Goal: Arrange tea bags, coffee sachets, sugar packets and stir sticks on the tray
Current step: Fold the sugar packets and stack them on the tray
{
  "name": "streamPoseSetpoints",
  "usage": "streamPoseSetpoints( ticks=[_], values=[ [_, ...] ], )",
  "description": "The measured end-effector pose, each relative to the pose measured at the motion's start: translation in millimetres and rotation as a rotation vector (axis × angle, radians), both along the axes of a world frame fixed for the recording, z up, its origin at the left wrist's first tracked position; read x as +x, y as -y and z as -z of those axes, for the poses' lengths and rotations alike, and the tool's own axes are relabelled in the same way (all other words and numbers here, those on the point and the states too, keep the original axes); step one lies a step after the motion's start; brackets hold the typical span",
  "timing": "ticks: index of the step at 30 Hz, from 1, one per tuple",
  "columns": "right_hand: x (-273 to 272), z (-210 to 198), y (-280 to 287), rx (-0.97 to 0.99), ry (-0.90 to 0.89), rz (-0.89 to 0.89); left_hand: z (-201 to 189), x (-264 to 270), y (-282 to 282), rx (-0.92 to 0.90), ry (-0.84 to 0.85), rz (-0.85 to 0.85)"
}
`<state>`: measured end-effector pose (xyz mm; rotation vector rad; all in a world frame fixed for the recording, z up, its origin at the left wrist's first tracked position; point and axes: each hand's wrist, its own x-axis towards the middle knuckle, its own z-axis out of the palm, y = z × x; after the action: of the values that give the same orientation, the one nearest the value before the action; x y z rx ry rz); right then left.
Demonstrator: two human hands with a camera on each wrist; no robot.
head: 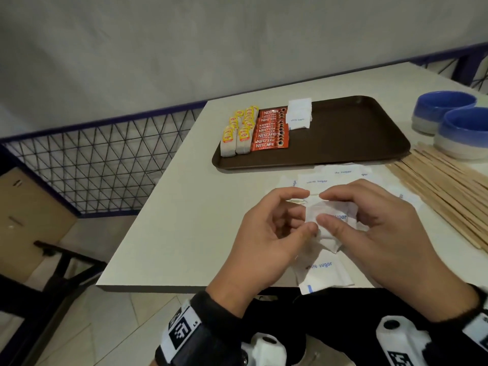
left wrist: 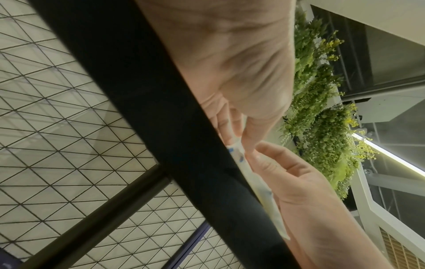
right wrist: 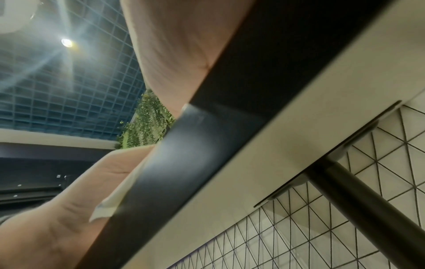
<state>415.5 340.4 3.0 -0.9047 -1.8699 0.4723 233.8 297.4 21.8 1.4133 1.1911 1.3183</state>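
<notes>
Near the table's front edge, both hands hold a small bunch of white sugar packets (head: 328,225). My left hand (head: 307,211) pinches its left side between thumb and fingers. From the right, my right hand (head: 324,208) pinches the same bunch. The left wrist view shows my left hand's fingertips (left wrist: 239,131) on the packets' edge (left wrist: 264,191). The brown tray (head: 351,128) lies further back; on its left part stand tea bags (head: 237,133), red coffee sachets (head: 269,130) and a stack of sugar packets (head: 299,114). Wooden stir sticks (head: 449,191) lie on the table to the right.
Loose sugar packets lie on the white table (head: 184,207) under and around my hands; one (head: 324,270) reaches over the front edge. Two blue-and-white bowls (head: 449,109) stand at the right, behind the sticks. A wire-mesh fence runs along the table's left side.
</notes>
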Motion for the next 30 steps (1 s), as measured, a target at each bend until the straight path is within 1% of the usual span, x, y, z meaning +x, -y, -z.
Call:
streamPoseSetpoints(
  ticks=[3, 6, 8, 10, 16, 18, 21, 25, 30],
  values=[
    [-1.6, -2.8, 2.7, -0.037, -0.023, 0.009, 0.5, -2.0, -2.3, 0.005, 0.046, -0.036],
    [0.0, -4.8, 3.6, -0.138, -0.072, 0.015, -1.0, -3.6, -3.5, 0.004, 0.094, -0.047],
    [0.4, -4.9, 4.2, -0.223, -0.12, -0.007, -0.8, -4.8, -4.5, -0.011, 0.098, -0.052],
    [0.1, -5.1, 5.2, -0.262, -0.153, -0.037, 0.4, -4.6, -5.2, -0.028, 0.084, -0.047],
    [2.4, -4.9, 5.7, -0.222, -0.164, -0.056, 5.7, -4.4, -7.8, -0.06, 0.147, -0.076],
    [1.3, -4.2, 5.1, -0.273, -0.219, -0.092, 5.2, -5.3, -7.9, -0.064, 0.167, -0.092],
    [-0.6, -2.3, 4.8, -0.352, -0.243, -0.131, 3.3, -5.6, -6.6, -0.07, 0.141, -0.095],
    [2.0, -0.6, 4.6, -0.357, -0.211, -0.121, 2.1, -4.8, -6.2, -0.111, 0.125, -0.079],
    [0.5, -5.3, 8.3, -0.352, -0.188, -0.11, 1.0, -6.5, -7.3, -0.101, 0.108, -0.074]
  ],
)
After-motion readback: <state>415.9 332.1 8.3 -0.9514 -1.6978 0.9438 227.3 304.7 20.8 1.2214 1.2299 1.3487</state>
